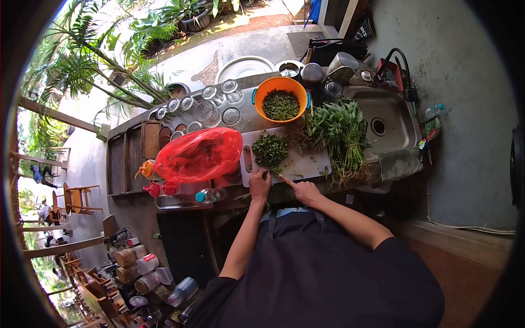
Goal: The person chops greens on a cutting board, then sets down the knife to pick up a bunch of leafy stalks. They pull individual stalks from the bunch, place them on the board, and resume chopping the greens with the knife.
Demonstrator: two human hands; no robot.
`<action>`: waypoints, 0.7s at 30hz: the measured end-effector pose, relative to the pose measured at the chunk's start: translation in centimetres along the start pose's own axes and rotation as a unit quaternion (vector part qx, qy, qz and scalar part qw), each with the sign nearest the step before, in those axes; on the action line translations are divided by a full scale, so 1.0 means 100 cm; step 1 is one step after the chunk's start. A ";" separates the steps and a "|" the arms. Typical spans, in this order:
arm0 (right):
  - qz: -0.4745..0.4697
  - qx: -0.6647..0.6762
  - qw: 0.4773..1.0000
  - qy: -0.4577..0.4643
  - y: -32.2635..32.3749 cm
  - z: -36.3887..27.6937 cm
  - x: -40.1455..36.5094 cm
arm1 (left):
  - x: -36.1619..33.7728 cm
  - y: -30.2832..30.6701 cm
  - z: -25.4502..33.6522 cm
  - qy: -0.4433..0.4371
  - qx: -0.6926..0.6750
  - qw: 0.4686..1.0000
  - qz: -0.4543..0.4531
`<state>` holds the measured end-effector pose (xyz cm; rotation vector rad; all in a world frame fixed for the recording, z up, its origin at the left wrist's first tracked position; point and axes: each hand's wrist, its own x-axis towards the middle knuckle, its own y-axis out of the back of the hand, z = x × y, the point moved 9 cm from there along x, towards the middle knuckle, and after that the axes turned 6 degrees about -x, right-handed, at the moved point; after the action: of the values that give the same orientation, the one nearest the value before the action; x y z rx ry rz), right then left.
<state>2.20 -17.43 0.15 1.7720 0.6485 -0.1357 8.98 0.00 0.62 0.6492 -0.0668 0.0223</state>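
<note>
A white cutting board (319, 164) lies on the counter in front of me, with a mound of chopped greens (270, 151) on its left half. My left hand (259, 186) is at the board's front edge, fingers pinched together; what they hold is too small to make out. Just right of it, my right hand (306, 192) has its index finger stretched toward the left hand and its other fingers curled. Whatever it grips is hidden. A big bunch of leafy greens with roots (342, 136) lies over the board's right end. Behind the board, an orange colander (281, 82) contains more chopped greens.
Left of the board sits an open red plastic bag (199, 156), with a small bottle with a teal cap (210, 195) in front. Glass jars (232, 117) stand behind the bag. A steel sink (402, 115) with a black faucet (407, 82) is at the right.
</note>
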 end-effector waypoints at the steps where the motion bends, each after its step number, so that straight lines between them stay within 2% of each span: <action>1: 0.009 0.000 1.000 0.007 0.000 0.002 -0.002 | 0.000 0.000 0.002 -0.014 -0.003 1.000 0.001; 5: 0.023 -0.006 1.000 0.007 0.011 0.012 -0.016 | -0.004 -0.017 0.009 -0.022 -0.012 1.000 0.001; 15: 0.021 -0.001 1.000 -0.014 0.033 -0.006 -0.020 | -0.003 -0.012 0.015 -0.010 -0.006 1.000 0.001; 21: -0.011 -0.001 1.000 -0.028 0.034 -0.008 -0.014 | -0.002 -0.014 0.013 -0.013 -0.011 1.000 -0.002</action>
<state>2.45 -17.76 3.86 1.7538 0.6271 -0.1984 8.77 -1.87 0.80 0.6287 -0.0904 0.0089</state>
